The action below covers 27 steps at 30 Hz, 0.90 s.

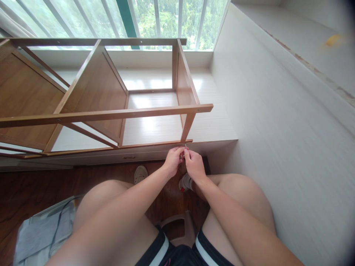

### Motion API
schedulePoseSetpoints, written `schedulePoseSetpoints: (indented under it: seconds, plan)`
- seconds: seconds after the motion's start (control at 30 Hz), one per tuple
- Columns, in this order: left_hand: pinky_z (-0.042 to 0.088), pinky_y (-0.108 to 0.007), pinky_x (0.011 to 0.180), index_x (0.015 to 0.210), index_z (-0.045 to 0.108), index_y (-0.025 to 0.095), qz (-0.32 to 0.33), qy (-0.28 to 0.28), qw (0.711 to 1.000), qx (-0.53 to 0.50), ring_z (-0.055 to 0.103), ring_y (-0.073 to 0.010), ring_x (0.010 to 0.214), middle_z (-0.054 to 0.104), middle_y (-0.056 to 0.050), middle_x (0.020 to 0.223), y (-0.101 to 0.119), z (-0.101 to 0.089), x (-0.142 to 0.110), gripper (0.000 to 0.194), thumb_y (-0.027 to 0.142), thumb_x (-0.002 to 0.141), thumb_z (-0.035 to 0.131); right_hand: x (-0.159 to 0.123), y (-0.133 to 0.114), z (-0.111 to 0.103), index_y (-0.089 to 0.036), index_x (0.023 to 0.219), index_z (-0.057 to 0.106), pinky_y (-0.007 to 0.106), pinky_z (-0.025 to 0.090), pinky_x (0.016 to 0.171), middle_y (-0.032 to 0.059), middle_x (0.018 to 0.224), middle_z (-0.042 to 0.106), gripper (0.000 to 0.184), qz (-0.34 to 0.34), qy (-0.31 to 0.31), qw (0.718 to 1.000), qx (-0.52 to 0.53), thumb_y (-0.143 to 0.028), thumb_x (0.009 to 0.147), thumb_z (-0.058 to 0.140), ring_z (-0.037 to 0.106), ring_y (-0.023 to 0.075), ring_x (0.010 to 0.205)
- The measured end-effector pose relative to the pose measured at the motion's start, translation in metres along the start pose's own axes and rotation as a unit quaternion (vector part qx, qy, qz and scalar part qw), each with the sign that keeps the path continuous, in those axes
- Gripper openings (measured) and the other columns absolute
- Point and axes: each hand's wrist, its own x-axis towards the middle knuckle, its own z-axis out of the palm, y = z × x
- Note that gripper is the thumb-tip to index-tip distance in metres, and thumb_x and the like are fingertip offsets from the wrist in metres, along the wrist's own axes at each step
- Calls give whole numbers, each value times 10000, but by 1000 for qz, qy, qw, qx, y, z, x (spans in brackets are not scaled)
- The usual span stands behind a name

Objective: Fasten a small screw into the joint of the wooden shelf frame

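Hands: left hand [173, 159] and right hand [195, 164] meet in the middle, just in front of the near edge of the wooden shelf frame [111, 114].
Fingers: both sets are pinched together on a small metal tool [185, 147] — a thin silver stick.
Tool: it stands up straight, long way going up and down, its top just under the near bar of the frame, near the right corner.
Writing: none that can be read; the papers [41, 232] on the floor, near left, are too blurry.
Frame: it lies on its side on a white platform [213, 125], long way going left to right.
Floor: dark brown wood [33, 188], with two shoes on it — and a brown stool [177, 229] under the person.
Room: window [155, 18] far away with green trees outside; white wall [277, 129] on the right.
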Motion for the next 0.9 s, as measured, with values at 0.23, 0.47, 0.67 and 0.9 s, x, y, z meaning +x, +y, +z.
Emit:
schedulePoseSetpoints:
  seconds: [0.23, 0.47, 0.67, 0.9]
  plan:
    - [354, -184, 495, 786, 684, 126, 0, -12, 1000, 0, 477, -70, 549, 485, 21, 583, 0, -1, 2, 223, 310, 659, 669, 0, 3, 0, -194, 652, 592, 256, 320, 561, 50, 611, 624, 412, 3, 3, 999, -47, -415, 911, 360, 525, 158, 562]
    - [368, -186, 491, 765, 683, 123, -13, -10, 1000, 5, 498, -76, 546, 525, 8, 588, 3, 1, 2, 233, 325, 649, 683, 2, 2, 1, -189, 609, 544, 252, 288, 508, 26, 564, 556, 382, 27, -6, 999, 36, -449, 870, 442, 459, 135, 519]
    - [350, -197, 425, 808, 676, 125, -14, -11, 1000, 20, 481, -80, 453, 535, 11, 545, 4, 0, 1, 274, 363, 673, 667, -1, -1, 7, -218, 655, 378, 196, 174, 364, -92, 450, 264, 392, 216, -169, 831, 484, -551, 838, 473, 213, 71, 364]
    - [384, -214, 436, 756, 658, 134, -12, -15, 999, 31, 529, -105, 460, 584, -8, 560, 5, 0, -1, 295, 420, 684, 669, 0, -10, -2, -213, 648, 341, 176, 193, 364, -88, 464, 238, 380, 252, -236, 712, 611, -484, 867, 492, 172, 72, 391]
